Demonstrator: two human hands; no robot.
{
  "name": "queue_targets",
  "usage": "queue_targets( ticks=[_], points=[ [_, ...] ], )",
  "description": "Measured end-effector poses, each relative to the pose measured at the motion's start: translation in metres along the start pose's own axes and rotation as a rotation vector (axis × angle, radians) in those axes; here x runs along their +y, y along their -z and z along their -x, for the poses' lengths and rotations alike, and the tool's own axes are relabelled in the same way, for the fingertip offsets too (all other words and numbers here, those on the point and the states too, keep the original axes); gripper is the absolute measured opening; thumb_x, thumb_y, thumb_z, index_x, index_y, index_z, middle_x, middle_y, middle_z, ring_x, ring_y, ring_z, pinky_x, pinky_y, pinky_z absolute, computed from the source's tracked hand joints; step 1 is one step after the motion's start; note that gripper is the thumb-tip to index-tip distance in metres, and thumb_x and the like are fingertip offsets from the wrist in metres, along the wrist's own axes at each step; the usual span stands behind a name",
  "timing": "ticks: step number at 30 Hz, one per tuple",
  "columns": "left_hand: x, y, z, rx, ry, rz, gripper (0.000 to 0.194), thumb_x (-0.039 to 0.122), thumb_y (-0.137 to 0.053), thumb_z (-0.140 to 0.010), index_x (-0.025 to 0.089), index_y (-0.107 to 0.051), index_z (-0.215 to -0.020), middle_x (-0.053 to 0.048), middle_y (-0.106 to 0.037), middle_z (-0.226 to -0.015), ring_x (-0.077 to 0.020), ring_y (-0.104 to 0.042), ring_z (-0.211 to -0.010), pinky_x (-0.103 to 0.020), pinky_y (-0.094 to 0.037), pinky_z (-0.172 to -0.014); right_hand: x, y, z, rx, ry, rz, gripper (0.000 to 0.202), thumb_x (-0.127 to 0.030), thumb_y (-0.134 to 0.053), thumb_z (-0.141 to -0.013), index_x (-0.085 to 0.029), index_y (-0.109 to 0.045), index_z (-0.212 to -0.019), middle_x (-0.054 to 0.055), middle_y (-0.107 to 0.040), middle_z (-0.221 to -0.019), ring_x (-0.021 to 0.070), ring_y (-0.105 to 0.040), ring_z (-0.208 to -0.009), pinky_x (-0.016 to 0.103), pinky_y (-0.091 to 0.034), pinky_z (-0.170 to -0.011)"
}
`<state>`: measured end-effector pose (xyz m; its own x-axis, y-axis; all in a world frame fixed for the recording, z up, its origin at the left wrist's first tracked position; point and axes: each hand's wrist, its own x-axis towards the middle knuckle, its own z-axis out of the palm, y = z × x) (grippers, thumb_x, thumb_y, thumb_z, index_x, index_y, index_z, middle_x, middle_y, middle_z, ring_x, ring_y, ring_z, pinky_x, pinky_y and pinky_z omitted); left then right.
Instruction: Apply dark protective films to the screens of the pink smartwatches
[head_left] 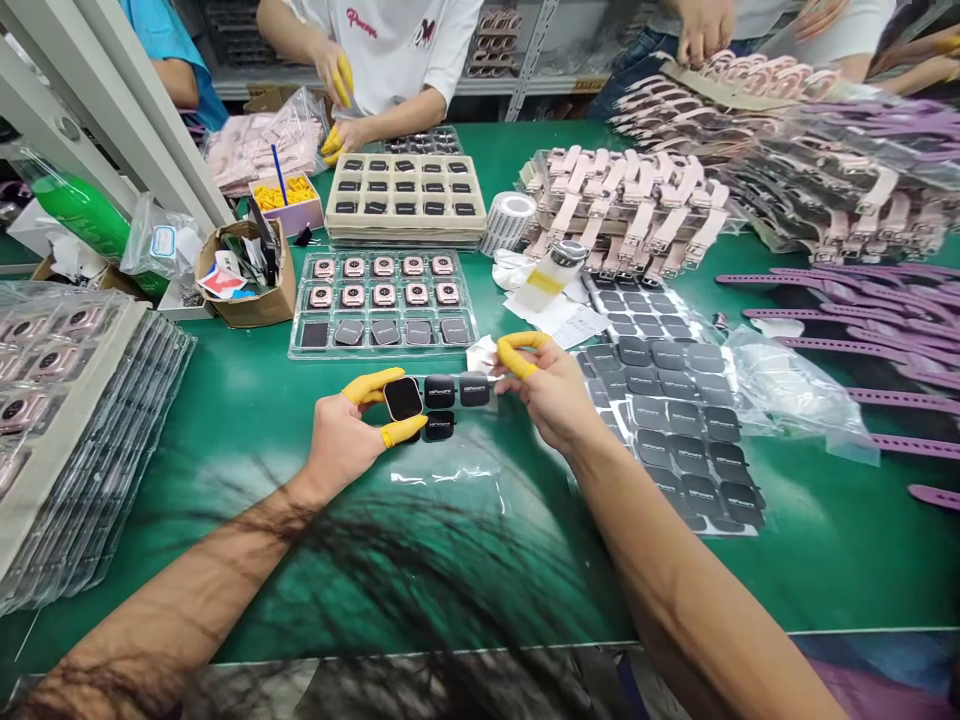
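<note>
My left hand [349, 425], with yellow finger cots on, grips a square smartwatch case [403, 399] between thumb and fingers, its dark screen facing up. Right beside the watch is a clear film strip with black square stickers [439, 392] bearing white print. At the strip's right end my right hand [536, 385], also in yellow finger cots, has its fingers pinched together. A crumpled white scrap [481, 354] is at those fingertips; what exactly they grip is unclear. Just beyond lies a clear tray [296, 345] with rows of pink watch cases and dark square pieces.
Sheets of dark stickers [686, 440] lie at right, near purple straps [862, 345] and pink watch bands [626, 200]. Stacked trays [97, 480] stand at left. Farther back are a carton [259, 300], a beige tray [405, 232], a bottle [559, 265] and co-workers' hands [341, 140].
</note>
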<state>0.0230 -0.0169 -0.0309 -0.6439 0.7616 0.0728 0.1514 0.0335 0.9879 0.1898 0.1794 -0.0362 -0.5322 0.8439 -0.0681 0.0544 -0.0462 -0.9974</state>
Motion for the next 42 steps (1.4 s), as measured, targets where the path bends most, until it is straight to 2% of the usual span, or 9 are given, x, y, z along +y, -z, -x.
queue_targets(
  ticks=[4, 9, 14, 20, 23, 31, 36, 40, 42],
  points=[
    [0.004, 0.000, -0.003, -0.021, 0.068, 0.142, 0.071, 0.037, -0.101, -0.050, 0.014, -0.079, -0.113, -0.011, -0.080, -0.106, -0.0257, -0.077, -0.094, -0.042, -0.064, -0.095, -0.003, 0.018, -0.006, 0.193, 0.209, 0.163, 0.036, -0.047, -0.085, -0.071, -0.021, -0.072, -0.093, 0.007, -0.071, -0.101, 0.0146, -0.060, -0.076, 0.029, -0.051, -0.064],
    [0.002, 0.004, -0.010, -0.019, 0.142, 0.317, 0.076, 0.031, -0.104, -0.043, 0.013, -0.077, -0.112, -0.009, -0.080, -0.097, -0.0248, -0.078, -0.091, -0.042, -0.065, -0.093, -0.012, 0.045, -0.003, -0.427, 0.414, 0.714, 0.009, -0.025, -0.073, -0.082, -0.023, -0.079, -0.076, 0.007, -0.075, -0.096, 0.0174, -0.066, -0.080, 0.034, -0.054, -0.075],
    [0.001, 0.004, -0.010, -0.052, 0.161, 0.297, 0.077, 0.030, -0.104, -0.042, 0.013, -0.077, -0.112, -0.011, -0.080, -0.101, -0.0264, -0.078, -0.093, -0.045, -0.065, -0.094, -0.025, 0.068, 0.003, -0.654, 0.286, 0.959, 0.013, -0.029, -0.082, -0.078, -0.029, -0.084, -0.091, 0.004, -0.078, -0.103, 0.0260, -0.065, -0.101, 0.043, -0.052, -0.089],
    [0.002, 0.002, -0.007, -0.027, 0.118, 0.234, 0.079, 0.035, -0.104, -0.043, 0.013, -0.076, -0.113, -0.012, -0.080, -0.104, -0.0264, -0.077, -0.093, -0.046, -0.064, -0.095, -0.039, 0.050, 0.012, -0.339, 0.206, 0.396, 0.041, -0.050, -0.078, -0.085, -0.028, -0.076, -0.120, 0.009, -0.072, -0.126, 0.0218, -0.068, -0.106, 0.039, -0.058, -0.089],
    [0.003, 0.002, -0.005, 0.002, 0.077, 0.192, 0.077, 0.035, -0.103, -0.045, 0.013, -0.077, -0.114, -0.012, -0.080, -0.104, -0.0263, -0.077, -0.095, -0.044, -0.064, -0.096, -0.033, 0.024, 0.017, -0.353, 0.062, 0.136, 0.058, -0.047, -0.085, -0.078, -0.023, -0.067, -0.129, 0.009, -0.072, -0.116, 0.0189, -0.070, -0.100, 0.036, -0.060, -0.090],
    [0.005, -0.002, -0.005, 0.030, 0.144, 0.192, 0.075, 0.033, -0.102, -0.049, 0.012, -0.076, -0.116, -0.010, -0.080, -0.099, -0.0241, -0.077, -0.092, -0.039, -0.065, -0.091, -0.007, -0.005, 0.014, -0.174, 0.023, 0.084, 0.040, -0.048, -0.090, -0.068, -0.017, -0.072, -0.087, 0.004, -0.070, -0.084, 0.0160, -0.065, -0.077, 0.034, -0.058, -0.077],
    [0.002, -0.003, -0.008, -0.003, 0.301, 0.241, 0.077, 0.030, -0.102, -0.049, 0.013, -0.074, -0.118, -0.009, -0.081, -0.097, -0.0237, -0.078, -0.087, -0.039, -0.066, -0.087, -0.021, 0.008, 0.013, -0.130, 0.192, 0.000, 0.041, -0.051, -0.098, -0.060, -0.023, -0.071, -0.073, 0.005, -0.070, -0.111, 0.0182, -0.063, -0.098, 0.037, -0.054, -0.086],
    [0.001, -0.004, -0.004, -0.130, 0.284, 0.152, 0.072, 0.031, -0.099, -0.056, 0.013, -0.075, -0.121, -0.009, -0.081, -0.101, -0.0266, -0.078, -0.099, -0.042, -0.063, -0.099, -0.044, 0.010, 0.026, -0.232, 0.068, -0.419, 0.052, -0.057, -0.101, -0.053, -0.025, -0.063, -0.067, -0.003, -0.057, -0.073, 0.0077, -0.046, -0.060, 0.026, -0.044, -0.058],
    [0.000, -0.004, -0.001, -0.214, 0.259, 0.074, 0.072, 0.033, -0.098, -0.058, 0.015, -0.076, -0.124, -0.009, -0.082, -0.103, -0.0278, -0.078, -0.102, -0.043, -0.062, -0.102, -0.044, -0.004, 0.035, -0.229, -0.046, -0.357, 0.047, -0.052, -0.102, -0.054, -0.026, -0.068, -0.073, -0.004, -0.055, -0.065, 0.0070, -0.046, -0.056, 0.024, -0.043, -0.055]
  ],
)
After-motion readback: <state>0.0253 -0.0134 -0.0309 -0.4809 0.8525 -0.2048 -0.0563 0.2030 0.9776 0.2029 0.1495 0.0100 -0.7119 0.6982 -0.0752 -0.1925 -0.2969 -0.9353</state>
